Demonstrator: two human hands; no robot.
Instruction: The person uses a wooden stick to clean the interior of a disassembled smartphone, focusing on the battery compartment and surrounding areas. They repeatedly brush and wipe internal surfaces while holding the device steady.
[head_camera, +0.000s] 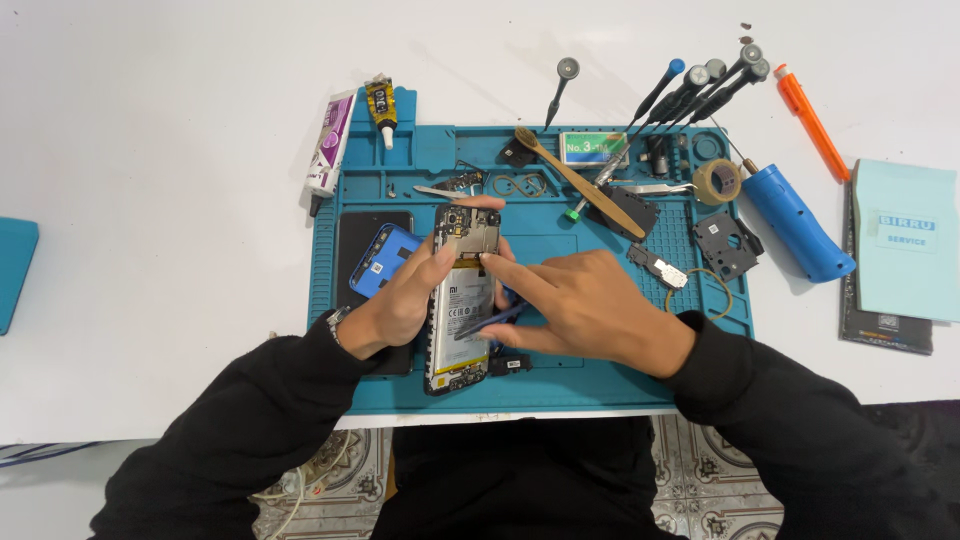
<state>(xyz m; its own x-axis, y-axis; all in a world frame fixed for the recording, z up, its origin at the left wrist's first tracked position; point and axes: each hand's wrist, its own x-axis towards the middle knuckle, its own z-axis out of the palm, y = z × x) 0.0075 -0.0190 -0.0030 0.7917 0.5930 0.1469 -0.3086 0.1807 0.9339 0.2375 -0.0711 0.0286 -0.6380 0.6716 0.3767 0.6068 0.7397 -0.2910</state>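
At centre frame, an opened smartphone (462, 300), back cover off and white battery exposed, lies on a teal repair mat (600, 385) spread over a white table (150, 200); the left hand (405, 300) clasps the phone's left edge, fingers curled round its upper end, while the right hand (570, 305) pinches a dark blue pry tool (490, 318) against the battery, index finger stretched onto the phone. Just left of the phone lies a blue back cover (380, 258). At the mat's upper left corner sit a white-and-purple glue tube (328, 143) and a smaller yellow-and-black tube (381, 105). A small green-and-white labelled box (592, 148) rests along the mat's top edge beside a wooden-handled brush (572, 180). Precision screwdrivers (700, 88) fan out at upper right, near an orange pen (812, 120), a blue cylindrical power tool (795, 222) and a pale green card (908, 240) at far right
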